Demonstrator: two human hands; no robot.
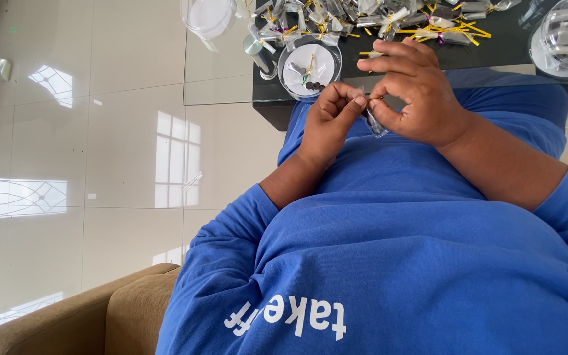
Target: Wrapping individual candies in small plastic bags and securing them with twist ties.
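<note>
Both hands meet just above the lap of the blue long-sleeved shirt (396, 250), pinching one small clear plastic packet (375, 123) between them. The left hand (332, 118) is curled, thumb and forefinger nipping the packet's top edge; the right hand (415, 92) grips the same spot from the other side, its other fingers fanned loosely upward. The packet hangs below the fingertips, over the shirt and short of the table edge.

Its hold looks slight: only fingertips grip thin, slick film, so a small slip could drop it into the lap or onto the glossy pale tiled floor (100, 164) to the left of the left hand.

Just beyond the hands, on the dark glass-topped table (231, 92), sits a round clear plastic lid (309, 66) holding a few small dark pieces and a tied packet. It lies close to the table edge, so a nudge from a knuckle might tip it off.

Farther out, a heap of filled clear packets with yellow twist ties (389, 23) spreads across the table, and loose ties could snag a reaching finger.
</note>
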